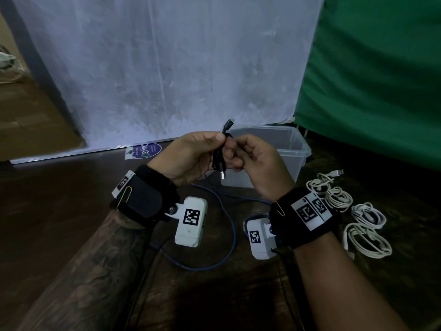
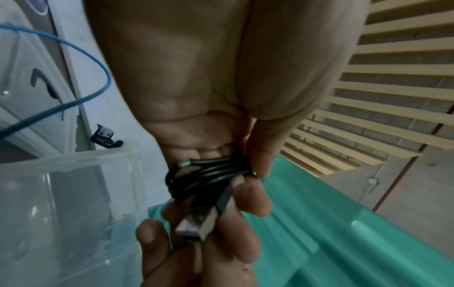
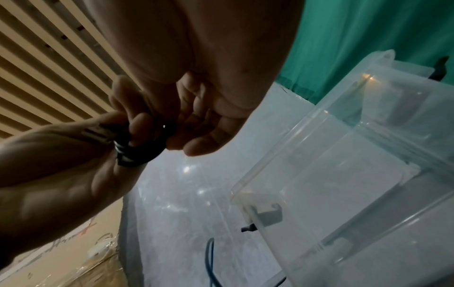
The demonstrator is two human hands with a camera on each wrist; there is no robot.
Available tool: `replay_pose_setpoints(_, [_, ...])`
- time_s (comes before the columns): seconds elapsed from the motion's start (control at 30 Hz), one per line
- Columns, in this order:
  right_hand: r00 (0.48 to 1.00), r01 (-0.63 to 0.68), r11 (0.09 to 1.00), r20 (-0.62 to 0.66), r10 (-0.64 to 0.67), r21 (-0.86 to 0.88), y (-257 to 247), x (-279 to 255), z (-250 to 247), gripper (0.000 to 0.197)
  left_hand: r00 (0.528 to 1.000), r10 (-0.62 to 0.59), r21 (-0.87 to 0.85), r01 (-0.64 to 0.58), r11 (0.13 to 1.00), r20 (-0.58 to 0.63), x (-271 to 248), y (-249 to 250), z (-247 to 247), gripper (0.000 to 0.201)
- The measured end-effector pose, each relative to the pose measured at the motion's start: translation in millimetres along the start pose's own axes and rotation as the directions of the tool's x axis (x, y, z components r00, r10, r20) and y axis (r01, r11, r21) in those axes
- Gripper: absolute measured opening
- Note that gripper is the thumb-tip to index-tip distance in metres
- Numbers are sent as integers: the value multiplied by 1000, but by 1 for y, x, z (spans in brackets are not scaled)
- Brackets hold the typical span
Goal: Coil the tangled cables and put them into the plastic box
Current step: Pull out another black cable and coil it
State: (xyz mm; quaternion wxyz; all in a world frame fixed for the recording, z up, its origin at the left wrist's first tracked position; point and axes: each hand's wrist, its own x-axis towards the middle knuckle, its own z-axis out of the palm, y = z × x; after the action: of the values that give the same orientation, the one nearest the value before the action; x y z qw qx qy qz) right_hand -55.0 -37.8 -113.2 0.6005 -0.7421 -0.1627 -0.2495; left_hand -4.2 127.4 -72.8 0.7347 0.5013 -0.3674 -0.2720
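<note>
A black cable (image 1: 219, 156) is wound into a small coil and held up in front of the clear plastic box (image 1: 290, 149). Its small plug (image 1: 229, 123) sticks up and its USB plug (image 1: 223, 174) hangs below. My left hand (image 1: 211, 144) pinches the coil between thumb and fingers. My right hand (image 1: 235, 155) curls its fingers round the other side. In the left wrist view the coil (image 2: 209, 173) sits under my left thumb (image 2: 260, 155), and the USB plug (image 2: 196, 223) lies across the right fingers (image 2: 248, 196). In the right wrist view the coil (image 3: 137, 153) shows between both hands.
A long blue cable (image 1: 230, 235) loops over the dark surface under my wrists. White cables (image 1: 367, 237) lie in coils to the right of the box. A white sheet (image 1: 167, 68) hangs behind, with a green cloth (image 1: 381, 80) at the right. A round sticker (image 1: 143, 150) lies at the left.
</note>
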Motion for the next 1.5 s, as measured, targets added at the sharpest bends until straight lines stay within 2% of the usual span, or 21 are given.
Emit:
replay_pose_setpoints(0.17, [999, 27, 999, 19, -26, -37, -3, -1, -1, 14, 1000, -14, 26, 14, 1000, 23, -3, 3, -2, 23])
replay_pose_setpoints(0.3, [998, 53, 988, -11, -55, -148, -5, 0, -5, 10, 999, 42, 255, -33, 966, -30, -3, 5, -12, 24])
replay_pose_setpoints(0.37, [997, 67, 984, -29, -73, -164, -6, 0, -3, 7, 996, 52, 188, -37, 981, -71, 1, 1, -10, 23])
replay_pose_setpoints(0.47, [995, 49, 981, -77, -64, -186, -3, 0, 1, 13, 978, 31, 87, -13, 996, -207, 10, -10, 3, 25])
replay_pose_setpoints(0.6, [997, 3, 981, -74, -17, -194, -1, -1, -2, 15, 958, 46, 100, -18, 995, -284, 17, -20, 2, 26])
replay_pose_setpoints(0.67, [998, -25, 985, -66, 14, -169, -2, -1, -1, 8, 952, 47, 104, -15, 994, -304, 17, -21, -1, 25])
replay_pose_setpoints(0.7, [997, -35, 989, -74, 24, -146, -3, -1, 0, 3, 952, 56, 141, -14, 990, -301, 16, -22, 0, 23])
replay_pose_setpoints(0.8, [993, -20, 993, -115, 7, -113, -4, -1, -1, 18, 961, 71, 303, 14, 953, -267, 14, -27, 7, 9])
replay_pose_setpoints(0.9, [989, 11, 999, -147, -18, -50, -5, -1, -3, 12, 973, 79, 364, 7, 932, -219, 12, -27, 10, 6])
replay_pose_setpoints(0.97, [987, 16, 1000, -157, -15, 1, -6, -2, -2, 10, 978, 71, 336, -1, 942, -196, 11, -25, 11, 4])
replay_pose_setpoints(1.07, [976, 6, 994, -216, 19, 114, -8, 0, -2, 11, 984, 65, 165, -37, 986, -168, 11, -25, 10, 20])
replay_pose_setpoints(1.17, [955, -2, 983, -292, 56, 184, -9, 2, -4, 7, 987, 53, 201, -21, 979, -152, 11, -30, 5, 24])
replay_pose_setpoints(1.27, [952, -1, 984, -301, 56, 178, -8, 2, -1, 6, 980, 34, 154, -4, 988, -194, 14, -35, 5, 9])
replay_pose_setpoints(1.37, [952, -12, 992, -303, 51, 126, -6, 1, -2, 7, 967, 74, 224, -19, 974, -243, 18, -38, 6, 14])
replay_pose_setpoints(1.5, [937, 5, 998, -348, 19, 66, -6, 2, -9, 6, 977, 71, 260, -17, 966, -203, 18, -39, 5, 11])
